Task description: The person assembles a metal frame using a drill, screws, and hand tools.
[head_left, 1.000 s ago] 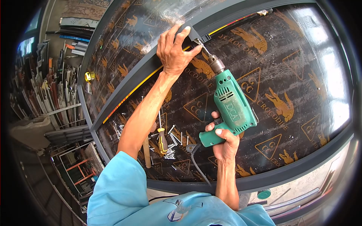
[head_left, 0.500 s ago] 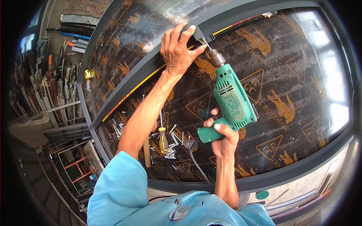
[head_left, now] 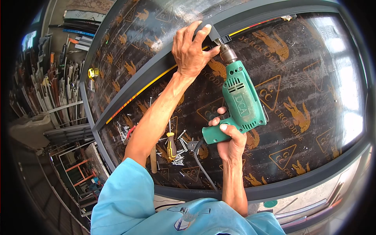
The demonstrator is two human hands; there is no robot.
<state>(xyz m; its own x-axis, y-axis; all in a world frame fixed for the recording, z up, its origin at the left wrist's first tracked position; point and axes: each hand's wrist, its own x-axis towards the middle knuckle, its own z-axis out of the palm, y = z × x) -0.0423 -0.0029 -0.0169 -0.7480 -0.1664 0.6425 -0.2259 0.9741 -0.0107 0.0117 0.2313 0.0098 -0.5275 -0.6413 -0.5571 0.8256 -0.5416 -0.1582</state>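
Note:
My right hand (head_left: 232, 141) is wrapped around the handle of a green power drill (head_left: 243, 98) marked DCA. The drill points up and away, its metal chuck (head_left: 228, 53) close to a dark grey frame bar (head_left: 152, 70). Only a short length of bit shows beyond the chuck, and its tip is hidden at a small grey block (head_left: 214, 33) on the bar. My left hand (head_left: 192, 51) grips this block, fingers over its far side and thumb beside the bit. A black cord (head_left: 203, 168) runs from the drill handle toward me.
On the black patterned board (head_left: 211, 172) lie a yellow-and-black screwdriver (head_left: 171, 147), several screws (head_left: 179, 156), a wooden handle (head_left: 153, 160) and a red-handled tool (head_left: 130, 132). A tape measure (head_left: 92, 73) sits at the left edge. Stacked metal profiles (head_left: 58, 90) stand further left.
The drill's chuck has come nearer to the grey block, and less of the bit shows. My left hand stays on the block. The whole view has shifted slightly.

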